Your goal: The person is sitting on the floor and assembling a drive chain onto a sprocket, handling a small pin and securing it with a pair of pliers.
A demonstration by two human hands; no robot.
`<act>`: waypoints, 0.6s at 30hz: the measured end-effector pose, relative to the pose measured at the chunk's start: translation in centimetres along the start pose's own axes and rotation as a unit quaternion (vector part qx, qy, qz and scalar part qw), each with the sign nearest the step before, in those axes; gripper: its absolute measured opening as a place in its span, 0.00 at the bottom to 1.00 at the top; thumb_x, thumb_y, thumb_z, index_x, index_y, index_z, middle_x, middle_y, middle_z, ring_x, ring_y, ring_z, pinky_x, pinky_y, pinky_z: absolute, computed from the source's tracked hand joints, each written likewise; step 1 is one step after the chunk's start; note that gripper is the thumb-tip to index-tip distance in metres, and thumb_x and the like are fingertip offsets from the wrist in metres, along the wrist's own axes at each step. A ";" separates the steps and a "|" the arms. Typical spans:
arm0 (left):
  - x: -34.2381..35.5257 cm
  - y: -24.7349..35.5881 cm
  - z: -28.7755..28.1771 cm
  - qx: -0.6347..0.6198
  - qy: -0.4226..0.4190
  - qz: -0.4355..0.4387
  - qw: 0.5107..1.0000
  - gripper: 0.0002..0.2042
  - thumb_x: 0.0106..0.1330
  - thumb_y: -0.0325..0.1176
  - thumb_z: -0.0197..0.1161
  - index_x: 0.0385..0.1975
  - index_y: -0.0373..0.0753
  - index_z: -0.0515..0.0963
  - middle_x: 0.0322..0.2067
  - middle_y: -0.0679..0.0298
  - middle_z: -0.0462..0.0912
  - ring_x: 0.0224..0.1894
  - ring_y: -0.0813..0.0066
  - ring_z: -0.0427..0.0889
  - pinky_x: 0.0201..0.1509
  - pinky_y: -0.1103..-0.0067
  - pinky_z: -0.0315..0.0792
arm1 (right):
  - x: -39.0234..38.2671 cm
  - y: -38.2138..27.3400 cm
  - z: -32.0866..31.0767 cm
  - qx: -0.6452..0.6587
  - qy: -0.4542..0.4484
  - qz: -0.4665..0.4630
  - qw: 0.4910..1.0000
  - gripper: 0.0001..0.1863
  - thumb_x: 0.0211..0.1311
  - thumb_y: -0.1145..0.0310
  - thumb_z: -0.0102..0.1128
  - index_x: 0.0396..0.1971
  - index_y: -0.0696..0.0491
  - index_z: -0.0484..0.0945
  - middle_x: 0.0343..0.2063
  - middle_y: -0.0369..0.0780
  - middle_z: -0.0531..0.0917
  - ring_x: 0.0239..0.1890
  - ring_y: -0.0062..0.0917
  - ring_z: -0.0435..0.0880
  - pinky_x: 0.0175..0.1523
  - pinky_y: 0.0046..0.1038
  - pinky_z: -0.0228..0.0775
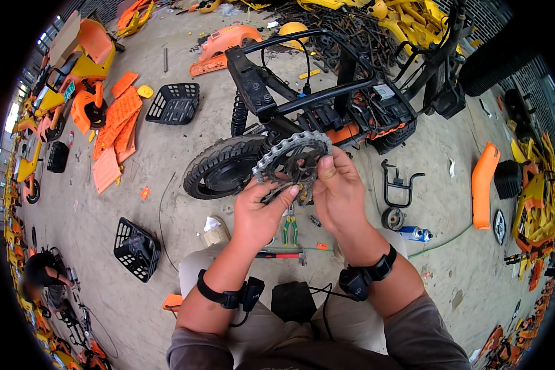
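Grey metal toothed ring with a dark openwork centre (pixel 283 145), raised between two bare hands above a grey concrete floor (pixel 172 151). Left hand (pixel 259 213): its grip is clamped on the lower left part of the ring, the thumb pointing inward along the lower edge. Right hand (pixel 338 197): its grip is clamped on the right side of the ring, the thumb pressed near the rim and the fingers bent; the far side of each hold is hidden. Each forearm bears a black strap carrying a small device.

Beyond the ring, to the far right, stands a stripped black metal vehicle frame (pixel 317 92); its wheel with a black treaded tyre (pixel 197 174) shows to the left of the ring. On the near side, between the forearms, lie pliers with green-and-yellow handles (pixel 294 231) and, nearer, a red-handled tool (pixel 282 254). To the right of the right hand lie a black bent-tube bracket (pixel 407 187) and blue cylindrical cans (pixel 410 232). To the left lie two black plastic lattice baskets, one far (pixel 174 105) and one near (pixel 137 250), with orange plastic panels (pixel 118 120) beside the far one.
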State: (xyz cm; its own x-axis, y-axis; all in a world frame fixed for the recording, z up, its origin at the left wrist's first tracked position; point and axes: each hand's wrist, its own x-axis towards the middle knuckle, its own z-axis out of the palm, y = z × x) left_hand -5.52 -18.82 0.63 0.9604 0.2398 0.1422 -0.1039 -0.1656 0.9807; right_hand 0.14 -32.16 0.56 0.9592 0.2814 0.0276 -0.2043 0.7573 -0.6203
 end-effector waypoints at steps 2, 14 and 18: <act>0.1 -0.1 -0.1 0.005 -0.003 -0.004 1.000 0.09 0.57 0.27 0.69 0.36 0.32 0.83 0.34 0.61 0.82 0.35 0.79 0.77 0.40 0.80 0.71 | -0.1 0.2 0.1 -0.024 0.009 -0.005 1.000 0.13 0.67 0.69 0.56 0.47 0.59 0.75 0.38 0.37 0.81 0.41 0.19 0.77 0.52 0.23 0.67; 0.4 -1.0 -0.7 -0.089 -0.066 -0.084 0.990 0.11 0.59 0.28 0.68 0.41 0.35 0.82 0.36 0.66 0.84 0.38 0.83 0.76 0.44 0.82 0.71 | -0.1 0.6 -0.1 -0.026 0.028 0.011 0.999 0.13 0.66 0.69 0.57 0.47 0.59 0.75 0.37 0.36 0.81 0.40 0.18 0.77 0.49 0.22 0.69; 0.3 -0.8 -0.5 -0.087 -0.063 -0.074 0.991 0.09 0.61 0.26 0.67 0.41 0.34 0.81 0.36 0.68 0.83 0.36 0.84 0.76 0.42 0.83 0.72 | -0.3 0.5 0.1 -0.043 0.019 0.019 0.999 0.13 0.67 0.69 0.57 0.47 0.59 0.75 0.37 0.36 0.81 0.40 0.18 0.77 0.49 0.22 0.69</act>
State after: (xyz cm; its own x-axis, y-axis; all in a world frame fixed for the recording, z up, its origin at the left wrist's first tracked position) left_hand -5.28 -18.12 -0.05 0.9921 0.1251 -0.0118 0.0077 0.0333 0.9994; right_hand -0.22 -31.80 0.34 0.9584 0.2843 -0.0265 -0.2245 0.6929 -0.6852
